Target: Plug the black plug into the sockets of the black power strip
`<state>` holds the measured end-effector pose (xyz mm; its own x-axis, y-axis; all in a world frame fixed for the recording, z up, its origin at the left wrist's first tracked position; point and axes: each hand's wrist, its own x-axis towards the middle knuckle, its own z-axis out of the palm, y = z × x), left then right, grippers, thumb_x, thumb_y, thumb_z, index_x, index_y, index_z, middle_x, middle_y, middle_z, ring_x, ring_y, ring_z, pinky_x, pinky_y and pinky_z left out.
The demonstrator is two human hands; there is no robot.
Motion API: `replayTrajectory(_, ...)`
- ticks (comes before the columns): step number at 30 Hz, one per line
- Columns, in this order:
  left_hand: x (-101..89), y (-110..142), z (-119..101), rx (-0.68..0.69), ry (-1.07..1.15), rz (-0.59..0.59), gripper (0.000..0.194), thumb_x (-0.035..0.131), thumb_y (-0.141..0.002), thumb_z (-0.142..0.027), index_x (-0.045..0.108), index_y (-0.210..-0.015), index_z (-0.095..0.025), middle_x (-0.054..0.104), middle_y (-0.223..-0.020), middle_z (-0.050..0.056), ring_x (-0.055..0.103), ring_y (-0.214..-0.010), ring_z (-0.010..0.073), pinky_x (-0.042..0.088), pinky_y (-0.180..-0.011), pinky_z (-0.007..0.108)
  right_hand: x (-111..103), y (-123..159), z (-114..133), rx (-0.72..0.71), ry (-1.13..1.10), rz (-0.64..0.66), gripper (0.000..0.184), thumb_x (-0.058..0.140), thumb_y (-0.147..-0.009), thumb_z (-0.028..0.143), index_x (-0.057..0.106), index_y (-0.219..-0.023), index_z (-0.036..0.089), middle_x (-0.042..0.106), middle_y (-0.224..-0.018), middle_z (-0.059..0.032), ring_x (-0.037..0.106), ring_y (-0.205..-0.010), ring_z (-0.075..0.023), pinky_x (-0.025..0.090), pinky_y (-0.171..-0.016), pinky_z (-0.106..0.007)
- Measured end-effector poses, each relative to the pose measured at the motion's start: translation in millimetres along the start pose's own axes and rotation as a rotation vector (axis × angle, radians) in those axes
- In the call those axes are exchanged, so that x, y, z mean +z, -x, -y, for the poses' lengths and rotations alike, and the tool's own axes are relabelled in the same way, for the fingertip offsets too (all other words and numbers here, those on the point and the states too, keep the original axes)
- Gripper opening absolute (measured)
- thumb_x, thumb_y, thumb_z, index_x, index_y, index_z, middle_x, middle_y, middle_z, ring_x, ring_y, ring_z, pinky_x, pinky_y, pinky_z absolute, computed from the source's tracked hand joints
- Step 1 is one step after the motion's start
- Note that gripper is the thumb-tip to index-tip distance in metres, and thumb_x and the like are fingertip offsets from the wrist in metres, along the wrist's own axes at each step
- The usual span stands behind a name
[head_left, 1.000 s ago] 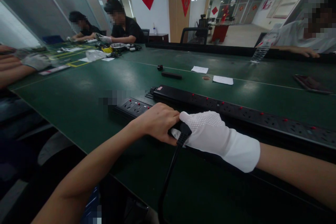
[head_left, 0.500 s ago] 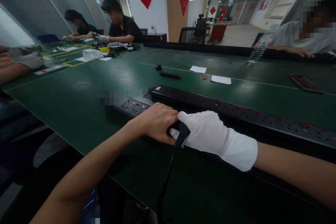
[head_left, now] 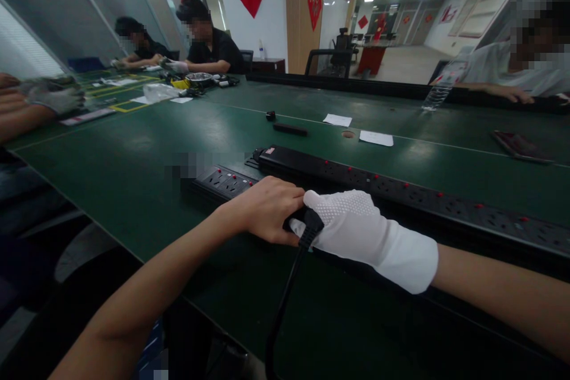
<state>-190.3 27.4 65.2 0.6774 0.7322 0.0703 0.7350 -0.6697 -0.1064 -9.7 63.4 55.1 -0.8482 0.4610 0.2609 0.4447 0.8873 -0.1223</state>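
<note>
A black power plug [head_left: 313,223] sits between my two hands, over a near power strip [head_left: 222,181] with red-lit sockets. My bare left hand [head_left: 272,211] is closed around the plug's left side, its fingertips meeting the glove. My right hand [head_left: 347,218], in a white dotted glove, is closed on the plug from the right, thumb on top. The plug's prongs are hidden. From the plug a thick black cord [head_left: 282,309] hangs down past the table edge. Behind my hands lies a second, longer power strip [head_left: 307,164].
On the green table [head_left: 133,166] lie a short black bar [head_left: 290,129], a small black part [head_left: 271,115], two white papers [head_left: 376,138] and a dark phone-like object [head_left: 521,146]. A clear bottle [head_left: 439,92] stands tilted-looking at right. Other people sit around the table.
The view has shifted very slightly. Both hands keep their hold on the plug, and nothing else has visibly moved.
</note>
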Motion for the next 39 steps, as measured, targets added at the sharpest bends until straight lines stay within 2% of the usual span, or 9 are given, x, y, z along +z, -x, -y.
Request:
replayTrajectory(3, -2.4, -0.1, -0.9, -0.009, 0.002, 0.020, 0.033, 0.051, -0.072, -0.047, 0.056, -0.077, -0.015, 0.058, -0.077, 0.004, 0.053, -0.066, 0.0164, 0.037, -0.058, 0.029, -1.8, 0.3, 2.0, 0.003, 0.067, -0.027, 0.033, 0.045, -0.079, 0.048, 0.054, -0.093, 0.020, 0.064, -0.079, -0.0037, 0.060, -0.067, -0.0203, 0.038, -0.056, -0.028)
replayTrajectory(9, -6.3, 0.8, -2.4, -0.023, 0.058, 0.041, 0.034, 0.054, -0.071, -0.046, 0.056, -0.083, -0.014, 0.059, -0.083, 0.005, 0.054, -0.072, 0.0178, 0.039, -0.060, 0.029, -3.9, 1.0, 2.8, -0.023, 0.065, -0.030, 0.032, 0.047, -0.080, 0.046, 0.052, -0.095, 0.018, 0.065, -0.082, -0.0053, 0.060, -0.069, -0.0198, 0.037, -0.058, -0.029)
replayTrajectory(17, -4.1, -1.2, 0.3, -0.024, 0.100, 0.034, 0.038, 0.054, -0.071, -0.048, 0.056, -0.087, -0.014, 0.059, -0.085, 0.006, 0.055, -0.076, 0.0179, 0.041, -0.065, 0.028, -5.2, 0.3, 6.8, 0.008, 0.085, -0.062, 0.030, 0.041, -0.084, 0.048, 0.053, -0.090, 0.021, 0.064, -0.075, -0.0013, 0.059, -0.063, -0.0172, 0.030, -0.050, -0.027)
replayTrajectory(22, -0.4, -1.9, 2.3, -0.021, 0.084, 0.004, 0.042, 0.054, -0.070, -0.053, 0.057, -0.086, -0.014, 0.060, -0.082, 0.005, 0.056, -0.075, 0.0175, 0.041, -0.064, 0.028, -4.4, 0.8, 5.1, -0.013, 0.071, -0.032, 0.031, 0.044, -0.082, 0.047, 0.053, -0.095, 0.020, 0.065, -0.083, -0.0029, 0.060, -0.068, -0.0181, 0.034, -0.055, -0.027)
replayTrajectory(31, 0.3, -2.2, -0.7, -0.025, 0.000, -0.010, 0.040, 0.051, -0.068, -0.053, 0.056, -0.076, -0.015, 0.059, -0.073, 0.004, 0.055, -0.064, 0.0157, 0.038, -0.056, 0.027, -1.2, 0.9, 1.8, -0.009, 0.078, -0.038, 0.038, 0.048, -0.077, 0.054, 0.054, -0.094, 0.021, 0.065, -0.080, -0.0013, 0.059, -0.065, -0.0165, 0.033, -0.054, -0.026)
replayTrajectory(39, 2.5, -1.6, -0.2, -0.008, -0.001, -0.036, 0.041, 0.052, -0.068, -0.054, 0.056, -0.077, -0.014, 0.059, -0.073, 0.004, 0.055, -0.063, 0.0153, 0.038, -0.056, 0.028, -1.2, 1.2, 1.8, -0.015, 0.065, -0.022, 0.040, 0.048, -0.078, 0.054, 0.054, -0.097, 0.019, 0.065, -0.082, -0.0037, 0.059, -0.069, -0.0179, 0.036, -0.058, -0.028)
